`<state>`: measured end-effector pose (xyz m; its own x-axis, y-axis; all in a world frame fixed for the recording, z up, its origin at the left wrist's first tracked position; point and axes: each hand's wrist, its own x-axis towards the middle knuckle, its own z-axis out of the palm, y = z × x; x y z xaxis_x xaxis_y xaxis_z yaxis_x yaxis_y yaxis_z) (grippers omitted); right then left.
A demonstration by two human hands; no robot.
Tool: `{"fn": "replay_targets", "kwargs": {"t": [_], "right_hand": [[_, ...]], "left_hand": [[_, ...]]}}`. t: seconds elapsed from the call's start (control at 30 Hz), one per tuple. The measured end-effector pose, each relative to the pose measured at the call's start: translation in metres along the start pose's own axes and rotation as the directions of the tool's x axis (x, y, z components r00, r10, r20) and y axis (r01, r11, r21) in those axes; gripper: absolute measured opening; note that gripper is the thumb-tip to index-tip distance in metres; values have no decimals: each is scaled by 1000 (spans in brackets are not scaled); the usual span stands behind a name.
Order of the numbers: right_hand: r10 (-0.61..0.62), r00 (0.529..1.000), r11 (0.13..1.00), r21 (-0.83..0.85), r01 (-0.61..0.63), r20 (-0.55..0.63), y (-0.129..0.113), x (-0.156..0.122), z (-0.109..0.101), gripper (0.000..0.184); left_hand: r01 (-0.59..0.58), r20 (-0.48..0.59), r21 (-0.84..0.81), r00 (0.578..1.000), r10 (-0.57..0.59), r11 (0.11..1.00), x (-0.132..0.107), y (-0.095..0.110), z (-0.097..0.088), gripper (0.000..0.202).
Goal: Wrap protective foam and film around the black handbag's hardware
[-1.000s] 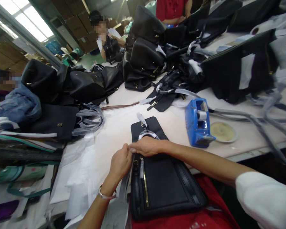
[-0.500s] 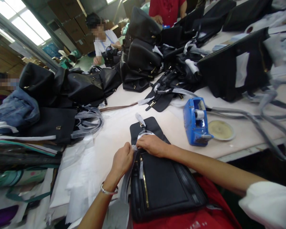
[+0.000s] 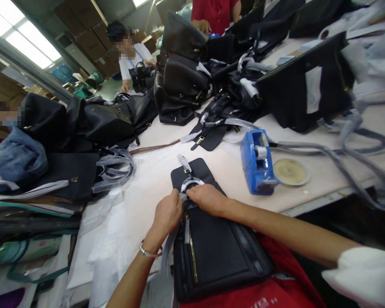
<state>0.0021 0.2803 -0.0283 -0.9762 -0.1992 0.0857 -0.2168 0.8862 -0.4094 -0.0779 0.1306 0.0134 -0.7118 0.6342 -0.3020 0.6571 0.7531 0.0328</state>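
Note:
A black leather bag (image 3: 216, 252) with a gold zipper lies flat in front of me, half over the table edge. My left hand (image 3: 167, 214) pinches a grey plastic wrap strip (image 3: 167, 252) at the bag's top left corner. My right hand (image 3: 208, 199) rests on the bag's top edge, fingers closed on the same wrapping near the wrapped ring handle (image 3: 190, 184). The two hands touch each other there.
A blue tape dispenser (image 3: 256, 162) and a round dish (image 3: 290, 171) sit to the right on the white table (image 3: 154, 179). Piles of black bags (image 3: 179, 81) and wrapped straps (image 3: 115, 167) crowd the back and left. Other people work at the far side.
Both hands have shifted slightly up the bag toward the ring handle and drawn closer together. The view has tilted a little to the right.

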Motion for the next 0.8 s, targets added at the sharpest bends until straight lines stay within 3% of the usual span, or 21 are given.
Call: {"fn": "replay_targets", "kwargs": {"t": [0.2,0.4,0.67,0.8], "right_hand": [[105,994,985,136,-105,9,14,-6,7,19],[134,988,991,-16,-135,-82,17,-7,1,10],[82,997,966,246,-77,-12,32,-1,12,11],[119,993,953,278,-117,12,40,3,7,17]], "left_hand": [[7,13,82,1000,-8,997,-1,12,7,15],[17,27,111,999,-20,994,-4,14,5,18],[52,26,93,998,-54,994,-1,22,10,19],[49,32,52,998,-50,997,-5,20,9,17]]}}
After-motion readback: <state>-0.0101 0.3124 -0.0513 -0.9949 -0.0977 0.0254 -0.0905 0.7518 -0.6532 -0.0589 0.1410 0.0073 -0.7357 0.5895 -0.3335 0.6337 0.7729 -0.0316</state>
